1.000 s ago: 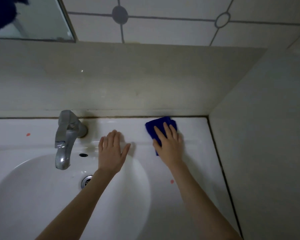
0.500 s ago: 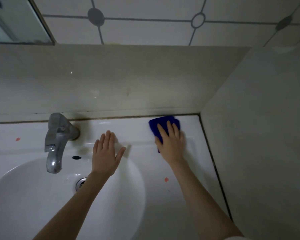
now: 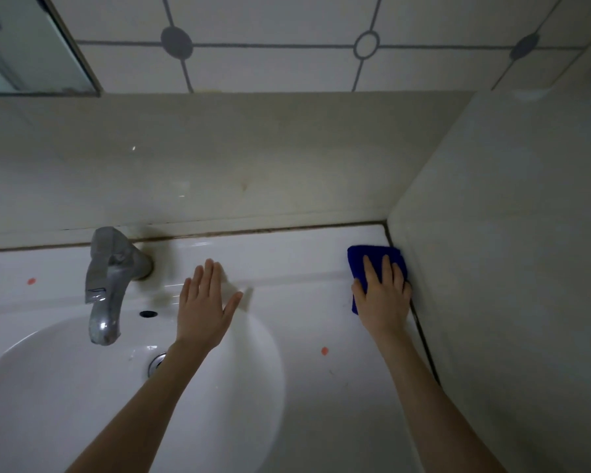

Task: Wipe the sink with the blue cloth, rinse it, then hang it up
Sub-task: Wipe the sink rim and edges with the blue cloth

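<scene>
The blue cloth lies folded flat on the white sink's back right ledge, close against the side wall. My right hand presses flat on top of it, fingers spread, covering its lower half. My left hand rests flat and empty on the ledge at the basin's back rim, just right of the metal tap. The round basin lies below, with its drain partly hidden by my left forearm.
A tiled wall rises behind the sink and a plain side wall closes it off on the right. A mirror corner shows at top left. Small orange spots mark the sink top. An overflow hole sits below the tap.
My right hand has slid the blue cloth to the right along the back ledge until it meets the side wall. My left hand has stayed by the tap.
</scene>
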